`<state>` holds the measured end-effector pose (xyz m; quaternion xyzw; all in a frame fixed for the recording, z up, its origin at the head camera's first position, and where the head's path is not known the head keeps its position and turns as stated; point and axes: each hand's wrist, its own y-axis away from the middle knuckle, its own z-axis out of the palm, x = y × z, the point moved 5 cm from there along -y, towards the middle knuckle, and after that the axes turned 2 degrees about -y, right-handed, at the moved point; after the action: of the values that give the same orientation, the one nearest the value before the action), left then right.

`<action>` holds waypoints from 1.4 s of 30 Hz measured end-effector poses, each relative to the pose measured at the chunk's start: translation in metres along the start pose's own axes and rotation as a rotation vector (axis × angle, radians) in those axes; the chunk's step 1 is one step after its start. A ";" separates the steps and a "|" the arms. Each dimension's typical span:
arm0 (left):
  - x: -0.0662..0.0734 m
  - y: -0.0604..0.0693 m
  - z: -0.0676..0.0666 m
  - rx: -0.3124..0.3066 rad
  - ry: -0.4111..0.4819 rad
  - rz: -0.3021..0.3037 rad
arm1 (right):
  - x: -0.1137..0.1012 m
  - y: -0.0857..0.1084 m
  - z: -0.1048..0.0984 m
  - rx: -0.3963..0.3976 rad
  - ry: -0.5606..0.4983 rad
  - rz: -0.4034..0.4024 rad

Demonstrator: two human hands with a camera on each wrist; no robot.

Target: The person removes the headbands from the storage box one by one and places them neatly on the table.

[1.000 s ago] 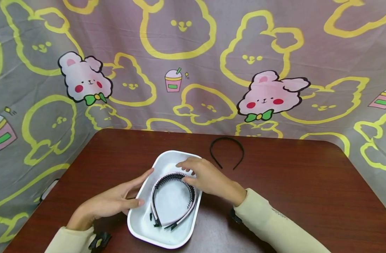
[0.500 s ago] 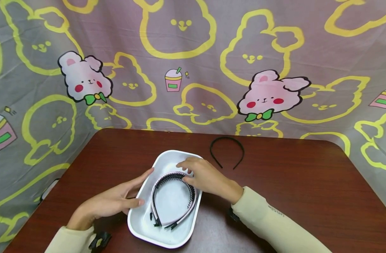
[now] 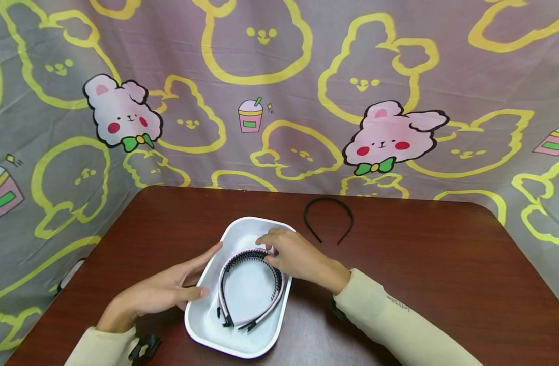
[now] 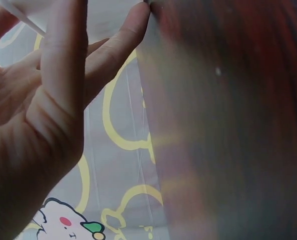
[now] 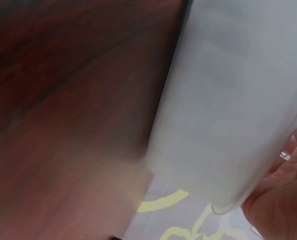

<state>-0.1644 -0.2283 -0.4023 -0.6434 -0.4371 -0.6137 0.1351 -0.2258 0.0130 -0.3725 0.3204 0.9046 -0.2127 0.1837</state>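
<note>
A white tray (image 3: pixel 256 349) stands on the table, seen from outside as a pale wall in the right wrist view. Inside it lie nested headbands (image 3: pixel 249 252), pinkish-white and black with small teeth, their ends toward the front. My left hand (image 3: pixel 162 290) holds the tray's left rim, thumb over the edge and the other fingers along the outside. Over the right rim reaches my right hand (image 3: pixel 297 254); its thumb and fingers pinch the headbands at their upper right. Its fingertips partly cover the bands. A thin black headband (image 3: pixel 328 199) lies on the table behind the tray.
The dark red-brown table (image 3: pixel 421 264) extends right of the tray. A patterned cloth (image 3: pixel 270 66) with rabbits and yellow outlines hangs behind and on the left side. At the left table edge, a small white and black thing (image 3: pixel 70 274) is partly hidden.
My right hand's fingers have drawn in slightly at the headbands, and its forearm has shifted a little left. The left hand, tray and loose headband stay in place.
</note>
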 end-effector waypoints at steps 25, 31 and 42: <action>0.000 -0.001 -0.001 0.008 0.003 0.011 | -0.003 -0.002 0.001 0.009 -0.015 0.027; 0.000 -0.002 -0.001 -0.002 0.022 0.023 | -0.005 -0.002 0.000 0.018 -0.012 0.019; 0.001 -0.001 -0.001 -0.002 0.007 0.015 | -0.005 -0.002 -0.005 0.032 -0.016 0.042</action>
<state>-0.1654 -0.2281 -0.4019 -0.6446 -0.4312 -0.6155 0.1405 -0.2249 0.0116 -0.3653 0.3404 0.8928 -0.2258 0.1899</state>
